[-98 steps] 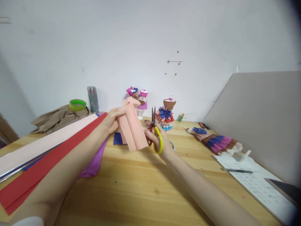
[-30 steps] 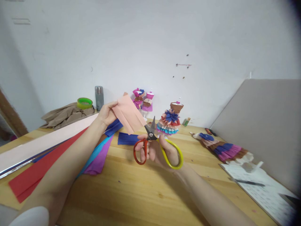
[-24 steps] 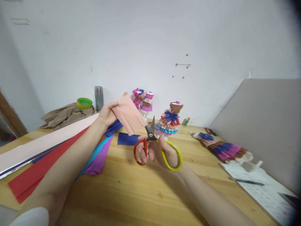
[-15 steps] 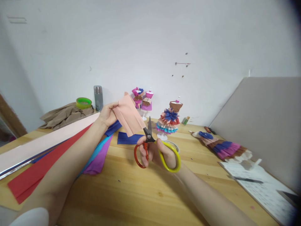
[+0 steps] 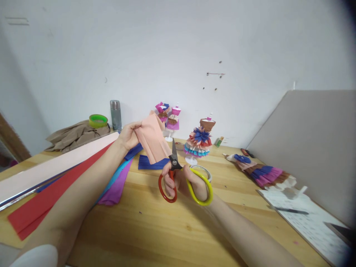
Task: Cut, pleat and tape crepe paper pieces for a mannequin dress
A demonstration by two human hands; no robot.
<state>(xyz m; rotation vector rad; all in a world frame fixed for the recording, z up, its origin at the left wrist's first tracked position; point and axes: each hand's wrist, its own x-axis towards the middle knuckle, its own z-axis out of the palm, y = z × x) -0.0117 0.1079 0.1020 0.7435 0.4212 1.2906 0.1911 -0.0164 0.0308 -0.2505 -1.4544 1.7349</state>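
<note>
Between the fingers of my left hand [image 5: 130, 135] is a folded piece of peach crepe paper [image 5: 152, 139], held up above the table. My right hand [image 5: 182, 181] grips a pair of scissors [image 5: 174, 163] with one red and one yellow handle loop. Its blades are parted and point up and away, with the paper's lower right corner at one blade. Behind the paper a dark blue crepe strip [image 5: 147, 163] lies on the table. A roll of tape [image 5: 204, 171] lies just behind my right hand, partly hidden.
Red [image 5: 50, 196], pale pink [image 5: 55, 161] and purple crepe strips [image 5: 115, 191] lie at left. A thermos [image 5: 115, 115] and green tape roll [image 5: 98, 121] stand behind. Small dress forms with paper dresses [image 5: 200, 139] stand near the wall. A white board [image 5: 294, 215] with a pen lies right.
The scissors blades have closed slightly, and the peach paper has shifted a little and lies a bit flatter to my view. Both hands keep their hold.
</note>
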